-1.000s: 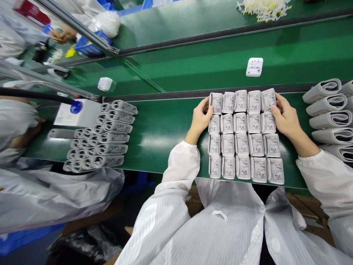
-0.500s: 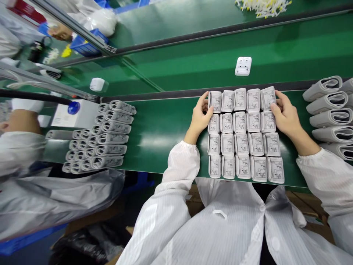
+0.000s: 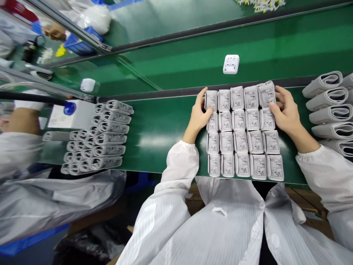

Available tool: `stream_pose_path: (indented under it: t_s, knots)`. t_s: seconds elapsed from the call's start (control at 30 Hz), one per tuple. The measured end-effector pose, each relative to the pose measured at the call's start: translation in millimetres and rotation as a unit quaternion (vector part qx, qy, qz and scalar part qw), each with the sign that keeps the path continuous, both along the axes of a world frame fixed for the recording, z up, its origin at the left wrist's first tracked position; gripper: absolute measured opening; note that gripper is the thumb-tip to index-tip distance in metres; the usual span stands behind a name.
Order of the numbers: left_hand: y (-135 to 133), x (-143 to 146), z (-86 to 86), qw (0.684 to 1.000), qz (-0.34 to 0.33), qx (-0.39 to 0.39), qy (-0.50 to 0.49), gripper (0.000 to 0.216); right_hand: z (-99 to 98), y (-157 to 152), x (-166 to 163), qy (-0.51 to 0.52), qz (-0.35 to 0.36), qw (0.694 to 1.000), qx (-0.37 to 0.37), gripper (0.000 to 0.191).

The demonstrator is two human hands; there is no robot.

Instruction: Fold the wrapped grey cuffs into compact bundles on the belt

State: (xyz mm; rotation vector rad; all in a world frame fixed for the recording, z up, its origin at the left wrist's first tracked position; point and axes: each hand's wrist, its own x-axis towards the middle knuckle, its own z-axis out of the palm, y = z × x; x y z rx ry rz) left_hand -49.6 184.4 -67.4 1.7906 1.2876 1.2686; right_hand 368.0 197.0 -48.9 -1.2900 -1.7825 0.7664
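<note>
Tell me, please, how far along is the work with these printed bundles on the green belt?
Done: twenty printed bundles stand in a tidy five-by-four block on the green belt. In hand: the left hand and right hand press the top row. Left: perhaps the rolled grey cuffs at the right.

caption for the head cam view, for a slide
Head view: left hand and right hand flank folded printed cuffs on a green conveyor belt.

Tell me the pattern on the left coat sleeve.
Left sleeve: white with thin grey stripes, clearest in the head view.
</note>
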Motion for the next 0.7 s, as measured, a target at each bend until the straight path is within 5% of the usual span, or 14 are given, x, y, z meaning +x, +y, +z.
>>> stream_pose_path:
  t_s: [0.23,0.7]
  knots:
    - [-2,13,3.7,0.998,0.049,-0.032,-0.027,0.083,-2.2,2,1,0.001,0.015,1.0,-0.008,0.098]
    - [-3,11,1.3,0.999,0.036,-0.012,-0.021,0.083,22.1,-7,-10,-0.029,-0.007,0.999,-0.045,0.102]
